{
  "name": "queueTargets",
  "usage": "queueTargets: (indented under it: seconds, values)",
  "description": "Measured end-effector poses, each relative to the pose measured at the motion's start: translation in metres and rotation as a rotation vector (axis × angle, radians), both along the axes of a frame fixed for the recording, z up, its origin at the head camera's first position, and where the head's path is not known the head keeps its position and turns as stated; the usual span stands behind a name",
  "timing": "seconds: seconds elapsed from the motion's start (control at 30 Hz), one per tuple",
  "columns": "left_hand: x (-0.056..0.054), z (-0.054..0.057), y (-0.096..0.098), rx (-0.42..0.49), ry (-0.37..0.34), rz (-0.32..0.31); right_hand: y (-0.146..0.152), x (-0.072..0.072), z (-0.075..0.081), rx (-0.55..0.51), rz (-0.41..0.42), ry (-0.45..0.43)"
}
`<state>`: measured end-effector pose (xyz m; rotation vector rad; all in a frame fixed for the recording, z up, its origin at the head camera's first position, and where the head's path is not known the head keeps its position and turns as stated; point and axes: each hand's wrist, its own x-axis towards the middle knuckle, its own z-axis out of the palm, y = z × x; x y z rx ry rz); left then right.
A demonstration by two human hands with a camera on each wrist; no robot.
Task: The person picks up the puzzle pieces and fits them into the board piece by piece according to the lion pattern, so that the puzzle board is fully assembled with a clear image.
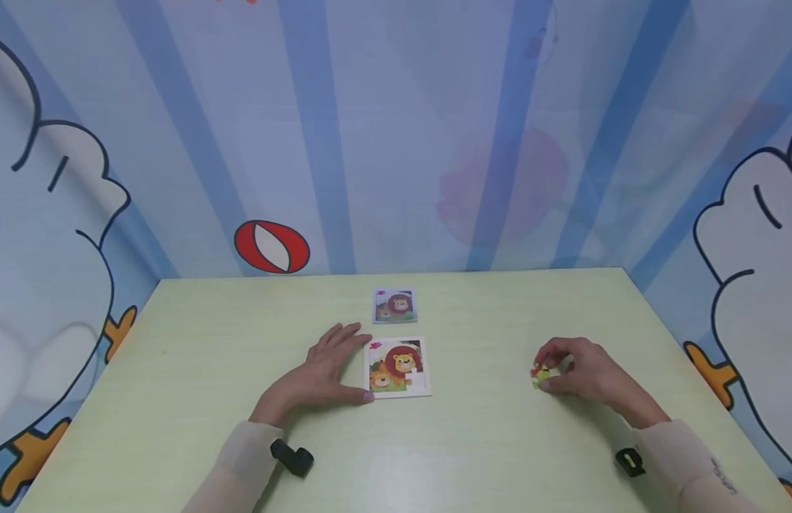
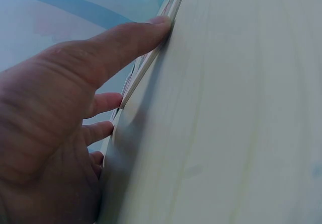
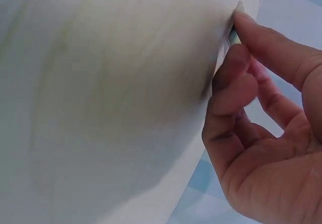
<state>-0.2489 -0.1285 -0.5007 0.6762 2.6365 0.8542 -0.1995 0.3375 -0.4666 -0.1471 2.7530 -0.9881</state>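
A lion jigsaw puzzle (image 1: 396, 365) in a white frame lies on the table, with a white gap at its lower right. My left hand (image 1: 322, 370) is spread along its left side, thumb at the near corner and index finger at the far one. In the left wrist view the straight thumb (image 2: 133, 35) touches the frame's thin edge. Off to the right, my right hand (image 1: 582, 369) pinches a small green and red puzzle piece (image 1: 540, 374) between thumb and fingers, close over the table. The right wrist view shows only a sliver of that piece (image 3: 234, 36).
Behind the puzzle lies a smaller card (image 1: 394, 306) with the same lion picture. The pale table (image 1: 242, 306) ends at a blue striped backdrop (image 1: 402, 142) printed with a red ball and white cartoon figures at both sides.
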Motion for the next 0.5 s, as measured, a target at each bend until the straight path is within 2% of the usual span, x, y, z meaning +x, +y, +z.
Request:
queueTargets:
  seconds: [0.13,0.33,0.5]
  values:
    - [-0.001,0.000,-0.001,-0.001,0.001,0.002,-0.003,-0.002,0.001,-0.002,-0.023,0.021]
    - [0.000,0.000,0.000,0.004,-0.003,0.001,-0.005,-0.004,0.005,-0.092,-0.076,0.010]
    - [0.000,0.001,0.000,0.008,-0.005,0.003,-0.008,-0.006,0.010,-0.112,-0.100,0.008]
